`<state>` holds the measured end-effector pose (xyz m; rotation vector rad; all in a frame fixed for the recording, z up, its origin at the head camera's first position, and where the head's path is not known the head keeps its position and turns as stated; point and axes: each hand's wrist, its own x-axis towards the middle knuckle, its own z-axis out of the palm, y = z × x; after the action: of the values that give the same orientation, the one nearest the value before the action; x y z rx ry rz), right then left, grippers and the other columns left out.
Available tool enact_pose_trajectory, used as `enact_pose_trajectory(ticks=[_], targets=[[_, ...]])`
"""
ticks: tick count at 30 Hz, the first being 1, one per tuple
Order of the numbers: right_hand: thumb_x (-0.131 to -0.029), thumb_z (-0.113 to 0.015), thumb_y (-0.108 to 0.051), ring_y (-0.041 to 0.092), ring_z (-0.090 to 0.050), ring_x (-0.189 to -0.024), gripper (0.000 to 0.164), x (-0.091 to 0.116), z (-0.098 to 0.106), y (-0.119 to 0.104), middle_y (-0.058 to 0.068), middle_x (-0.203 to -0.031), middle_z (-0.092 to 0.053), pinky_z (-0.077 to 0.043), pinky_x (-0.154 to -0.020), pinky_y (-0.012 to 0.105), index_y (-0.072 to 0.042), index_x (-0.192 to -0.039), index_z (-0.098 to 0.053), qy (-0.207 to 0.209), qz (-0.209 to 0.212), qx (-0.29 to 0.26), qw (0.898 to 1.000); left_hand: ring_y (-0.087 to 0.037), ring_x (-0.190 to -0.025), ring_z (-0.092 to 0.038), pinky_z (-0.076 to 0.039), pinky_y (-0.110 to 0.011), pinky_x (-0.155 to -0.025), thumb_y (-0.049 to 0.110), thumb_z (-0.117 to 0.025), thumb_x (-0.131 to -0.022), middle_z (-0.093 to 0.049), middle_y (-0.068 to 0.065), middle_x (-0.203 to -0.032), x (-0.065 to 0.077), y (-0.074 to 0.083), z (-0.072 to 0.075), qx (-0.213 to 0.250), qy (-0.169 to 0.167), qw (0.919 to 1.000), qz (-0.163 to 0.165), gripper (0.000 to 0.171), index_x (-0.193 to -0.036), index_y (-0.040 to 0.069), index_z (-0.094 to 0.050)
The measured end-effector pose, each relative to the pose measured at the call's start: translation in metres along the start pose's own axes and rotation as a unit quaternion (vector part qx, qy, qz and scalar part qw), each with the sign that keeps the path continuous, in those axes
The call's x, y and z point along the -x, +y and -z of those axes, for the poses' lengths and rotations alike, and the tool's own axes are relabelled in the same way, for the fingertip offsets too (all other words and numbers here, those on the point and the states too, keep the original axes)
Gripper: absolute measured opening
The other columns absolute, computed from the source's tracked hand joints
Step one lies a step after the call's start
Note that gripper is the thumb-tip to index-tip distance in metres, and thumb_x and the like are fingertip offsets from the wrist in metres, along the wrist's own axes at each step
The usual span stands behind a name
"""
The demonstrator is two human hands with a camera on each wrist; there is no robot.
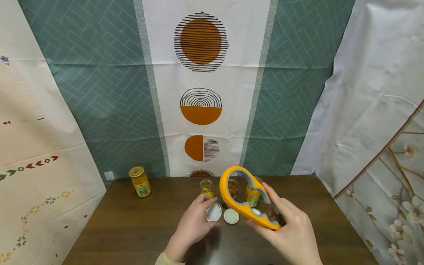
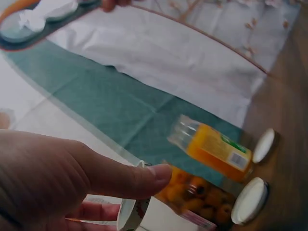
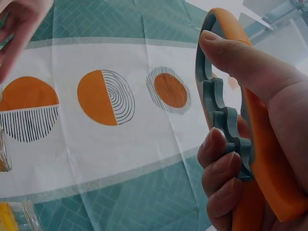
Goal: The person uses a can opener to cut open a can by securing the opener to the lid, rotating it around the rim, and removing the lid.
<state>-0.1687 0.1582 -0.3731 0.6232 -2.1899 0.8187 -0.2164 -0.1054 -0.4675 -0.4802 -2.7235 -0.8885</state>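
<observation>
My left hand (image 1: 194,221) pinches a jar lid (image 1: 214,212) between thumb and fingers, its white inner side toward the head camera. In the left wrist view, the thumb presses on the rim of that lid (image 2: 133,214). My right hand (image 1: 293,225) grips the handles of an orange and grey jar opener (image 1: 243,209), raised above the table. Behind the hands stand three lidless glass jars: one with yellow contents (image 1: 206,188), one with round orange-brown fruit (image 2: 197,196), and one with a yellow filling and green label (image 2: 221,151).
Two loose lids lie on the table before the jars, one white-faced lid (image 1: 231,216) and another lid (image 2: 264,146) partly behind the opener in the head view. A lidded jar (image 1: 141,182) stands at the back left of the brown table (image 1: 132,228). Patterned cloth hangs behind.
</observation>
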Motion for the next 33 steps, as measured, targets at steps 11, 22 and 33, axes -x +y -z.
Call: enact_pose_trajectory(ticks=[11, 22, 33], targets=[[-0.057, -0.094, -0.044, 0.001, -0.043, -0.062, 0.092, -0.004, 0.0, 0.003, -0.015, -0.074, -0.05, -0.033, -0.056, 0.015, -0.028, -0.14, -0.056, -0.015, -0.016, 0.011, 1.0, -0.02, -0.078, -0.058, -0.052, -0.039, -0.063, 0.033, -0.095, -0.058, -0.06, -0.005, -0.1, -0.014, -0.032, -0.037, -0.078, -0.075, 0.9932, 0.042, 0.062, -0.112, 0.012, -0.072], [-0.058, -0.092, -0.047, 0.002, -0.046, -0.064, 0.091, -0.004, -0.004, 0.006, -0.015, -0.075, -0.051, -0.035, -0.058, 0.016, -0.03, -0.14, -0.056, -0.033, -0.022, 0.01, 0.999, -0.025, -0.078, -0.059, -0.054, -0.042, -0.063, 0.042, -0.096, -0.053, -0.06, -0.008, -0.095, -0.013, -0.047, -0.064, -0.115, -0.063, 0.9888, 0.072, 0.066, -0.105, 0.008, -0.072], [-0.058, -0.093, -0.046, 0.001, -0.046, -0.066, 0.09, -0.003, -0.004, 0.007, -0.014, -0.074, -0.05, -0.037, -0.059, 0.015, -0.029, -0.139, -0.057, -0.041, -0.016, 0.01, 0.999, -0.025, -0.078, -0.055, -0.053, -0.043, -0.063, 0.037, -0.099, -0.048, -0.058, -0.006, -0.086, -0.01, -0.047, -0.07, -0.114, -0.03, 0.9893, 0.086, 0.063, -0.092, 0.011, -0.061]])
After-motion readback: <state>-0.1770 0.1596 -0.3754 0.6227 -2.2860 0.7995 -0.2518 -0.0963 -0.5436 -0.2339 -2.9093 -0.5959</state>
